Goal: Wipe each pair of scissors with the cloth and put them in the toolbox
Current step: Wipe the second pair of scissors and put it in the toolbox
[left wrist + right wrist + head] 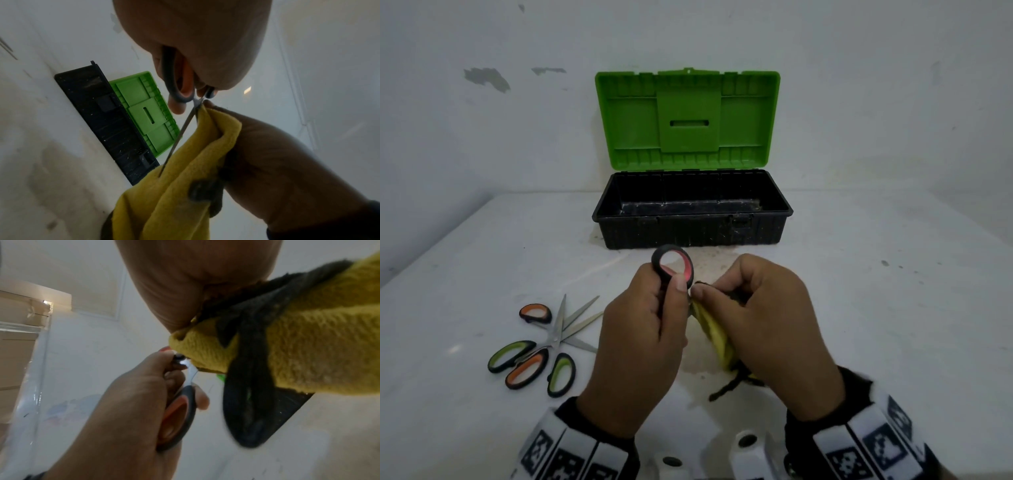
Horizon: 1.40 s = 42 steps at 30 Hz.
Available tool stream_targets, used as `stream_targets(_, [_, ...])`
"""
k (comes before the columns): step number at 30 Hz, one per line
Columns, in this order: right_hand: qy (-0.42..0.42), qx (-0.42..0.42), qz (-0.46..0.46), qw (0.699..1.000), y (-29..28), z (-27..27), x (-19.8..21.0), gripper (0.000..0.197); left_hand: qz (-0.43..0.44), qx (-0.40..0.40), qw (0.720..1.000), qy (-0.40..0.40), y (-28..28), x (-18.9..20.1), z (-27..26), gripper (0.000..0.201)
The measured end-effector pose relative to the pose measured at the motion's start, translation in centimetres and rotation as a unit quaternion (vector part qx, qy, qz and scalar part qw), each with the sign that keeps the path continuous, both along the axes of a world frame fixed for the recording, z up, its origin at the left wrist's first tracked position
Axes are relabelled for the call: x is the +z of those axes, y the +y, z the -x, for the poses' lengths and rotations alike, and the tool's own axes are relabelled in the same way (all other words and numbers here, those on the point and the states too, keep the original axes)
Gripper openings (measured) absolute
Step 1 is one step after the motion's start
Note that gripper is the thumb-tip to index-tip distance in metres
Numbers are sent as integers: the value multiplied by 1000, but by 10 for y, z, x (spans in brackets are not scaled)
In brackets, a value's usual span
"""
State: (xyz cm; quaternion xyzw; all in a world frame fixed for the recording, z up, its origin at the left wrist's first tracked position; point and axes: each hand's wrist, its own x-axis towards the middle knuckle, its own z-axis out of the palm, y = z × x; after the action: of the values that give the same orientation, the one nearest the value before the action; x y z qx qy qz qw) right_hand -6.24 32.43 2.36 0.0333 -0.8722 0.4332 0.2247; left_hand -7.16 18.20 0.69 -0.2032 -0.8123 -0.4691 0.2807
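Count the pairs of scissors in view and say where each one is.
3. The red-handled scissors are in the left hand, blades in the yellow cloth. The orange-handled scissors and green-handled scissors lie crossed on the table's left. The toolbox looks empty.

The right hand [185, 280] fills the top of the view, gripping a fuzzy yellow cloth with a black border [308, 345] bunched around the metal blades of the scissors. Below, the left hand [131, 402] curls round the black, orange-lined handle loops of the scissors [179, 415], blades [192, 371] pointing up into the cloth. A black toolbox corner [292, 404] shows behind the cloth on the pale surface [308, 443].
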Motion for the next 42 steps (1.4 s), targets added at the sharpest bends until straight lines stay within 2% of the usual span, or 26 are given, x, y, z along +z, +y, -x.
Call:
stream_targets(6, [27,-62,38,997,22,10,5,25,27,2,999,23,1,-2,0,31])
stream_targets(11, [-15,-9,16,1000,5,-1,2,23,43,9,998,39,-1,-2,0,31])
stream_targets(17, [-8,-41,68,997,26,15,6,26,5,2,1000,18,-1,-3,0,29])
stream_targets(24, [-5,-71,80,994,50,31,4,27,-2,2,1000,-9,-2,-5,0,29])
stream_targets(26, [-5,-80,88,993,57,34,4,28,-18,-2,999,-36,-3,-2,-1,30])
stream_targets(29, [4,-89,136,987,66,31,6,28,-79,-8,989,-123,-3,5,-2,35])
stream_targets(33, [23,-43,158,986,54,16,10,23,-179,-1,952,-248,-5,11,3,40])
stream_targets(37, [27,35,108,993,31,4,6,17,-238,5,915,-325,0,13,9,44])
stream_targets(40, [14,76,46,996,20,1,2,11,-265,7,898,-350,1,14,8,42])
stream_targets(42, [4,95,42,995,19,0,2,8,-281,6,890,-360,0,16,8,41])
